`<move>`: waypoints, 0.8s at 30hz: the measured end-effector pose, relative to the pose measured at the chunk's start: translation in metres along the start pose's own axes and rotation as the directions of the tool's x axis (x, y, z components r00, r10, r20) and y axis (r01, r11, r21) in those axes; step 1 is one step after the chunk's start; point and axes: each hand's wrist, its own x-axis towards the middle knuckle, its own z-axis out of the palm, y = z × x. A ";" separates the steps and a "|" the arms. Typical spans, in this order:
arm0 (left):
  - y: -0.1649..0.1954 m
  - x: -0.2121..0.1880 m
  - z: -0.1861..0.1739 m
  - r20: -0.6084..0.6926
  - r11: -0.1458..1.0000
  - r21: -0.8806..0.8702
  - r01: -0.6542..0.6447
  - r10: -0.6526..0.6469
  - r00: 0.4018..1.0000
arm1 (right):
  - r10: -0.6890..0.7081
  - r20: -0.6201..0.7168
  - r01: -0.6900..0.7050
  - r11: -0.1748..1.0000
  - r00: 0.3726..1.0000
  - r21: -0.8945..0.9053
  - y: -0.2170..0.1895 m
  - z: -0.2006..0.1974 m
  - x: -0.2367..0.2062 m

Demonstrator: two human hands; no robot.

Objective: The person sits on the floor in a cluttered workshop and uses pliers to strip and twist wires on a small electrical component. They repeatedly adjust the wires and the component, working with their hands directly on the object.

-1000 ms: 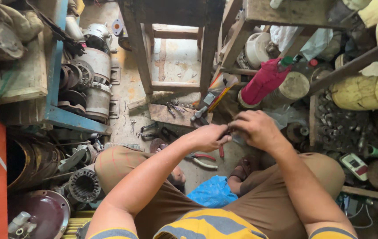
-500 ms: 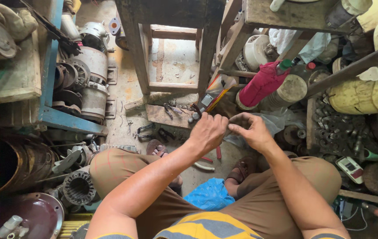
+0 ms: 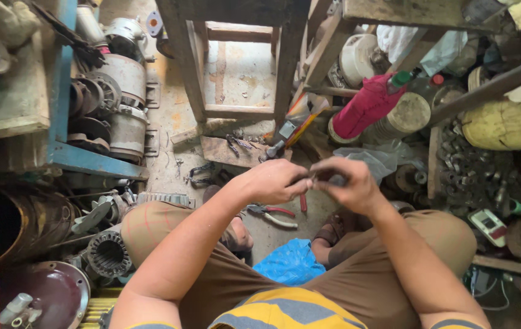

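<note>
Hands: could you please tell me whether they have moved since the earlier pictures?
No, hardly: the left hand and right hand still meet between the hammer and the pliers.

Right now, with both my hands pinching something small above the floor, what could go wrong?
The small part pinched between your left hand and right hand is mostly hidden; if it slips, it could vanish among the scrap on the floor. The pliers lie open right by your bare foot, so shifting your leg might catch them. The hammer leans loosely nearby and could tip over.
</note>
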 end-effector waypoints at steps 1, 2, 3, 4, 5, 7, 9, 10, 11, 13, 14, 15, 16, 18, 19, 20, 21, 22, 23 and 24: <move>0.000 0.001 0.004 -0.075 0.996 -0.084 -0.013 0.007 0.997 | 0.105 -0.069 -0.092 0.981 0.992 0.170 0.005 0.002 0.002; 0.002 0.001 0.011 -0.146 0.984 -0.175 -0.025 -0.001 0.989 | 0.227 -0.115 -0.175 0.923 0.967 0.343 0.009 0.003 0.000; 0.002 0.001 0.016 -0.184 0.975 -0.218 -0.031 -0.010 0.983 | 0.273 -0.110 -0.185 0.848 0.956 0.496 0.013 0.004 -0.001; 0.001 0.001 0.019 -0.220 0.966 -0.258 -0.037 -0.021 0.975 | 0.318 -0.105 -0.182 0.749 0.942 0.637 0.017 0.006 -0.001; 0.002 0.001 0.023 -0.254 0.954 -0.295 -0.046 -0.032 0.967 | 0.360 -0.098 -0.165 0.631 0.928 0.758 0.019 0.007 -0.003; 0.004 0.002 0.028 -0.208 0.843 -0.538 0.001 -0.134 0.969 | 0.260 -0.275 -0.064 0.823 0.926 0.564 0.018 0.009 -0.009; 0.006 0.003 0.030 -0.216 0.767 -0.642 -0.015 -0.163 0.963 | 0.126 -0.394 0.014 0.943 0.910 0.334 0.012 0.011 -0.012; 0.007 0.002 0.030 -0.254 0.768 -0.639 -0.054 -0.144 0.957 | 0.057 -0.431 0.043 0.975 0.900 0.218 0.008 0.011 -0.012; 0.008 0.002 0.030 -0.291 0.768 -0.633 -0.094 -0.123 0.949 | -0.017 -0.460 0.069 0.993 0.888 0.097 0.004 0.011 -0.012; 0.010 0.002 0.030 -0.239 0.726 -0.687 -0.035 -0.180 0.954 | -0.129 -0.470 0.133 0.991 0.873 -0.024 -0.004 0.009 -0.010; 0.012 0.002 0.031 -0.209 0.701 -0.713 -0.002 -0.209 0.955 | -0.180 -0.469 0.160 0.984 0.865 -0.083 -0.008 0.008 -0.010; 0.014 0.002 0.032 -0.200 0.700 -0.714 -0.001 -0.204 0.958 | -0.237 -0.448 0.190 0.971 0.862 -0.148 -0.011 0.007 -0.010; 0.015 0.002 0.032 -0.194 0.701 -0.713 -0.001 -0.196 0.961 | -0.294 -0.423 0.221 0.952 0.857 -0.212 -0.012 0.005 -0.009; 0.018 0.001 0.032 -0.193 0.760 -0.649 0.014 -0.183 0.964 | -0.393 -0.367 0.270 0.900 0.843 -0.342 -0.014 0.001 -0.007; 0.019 0.000 0.032 -0.197 0.813 -0.582 0.030 -0.177 0.964 | -0.433 -0.338 0.285 0.868 0.836 -0.406 -0.014 0.000 -0.007; 0.020 -0.001 0.032 -0.202 0.860 -0.508 0.044 -0.169 0.965 | -0.472 -0.305 0.302 0.831 0.827 -0.468 -0.014 -0.001 -0.007; 0.020 -0.002 0.031 -0.163 0.837 -0.542 0.072 -0.189 0.968 | -0.488 -0.293 0.311 0.816 0.822 -0.487 -0.014 -0.002 -0.007; 0.021 -0.003 0.031 -0.123 0.812 -0.574 0.102 -0.209 0.970 | -0.504 -0.280 0.321 0.801 0.817 -0.505 -0.013 -0.002 -0.007; 0.021 -0.003 0.032 -0.083 0.784 -0.606 0.132 -0.228 0.970 | -0.518 -0.265 0.330 0.786 0.814 -0.522 -0.012 -0.002 -0.007; 0.020 -0.003 0.033 -0.046 0.749 -0.645 0.155 -0.241 0.969 | -0.521 -0.265 0.339 0.788 0.811 -0.514 -0.011 -0.001 -0.008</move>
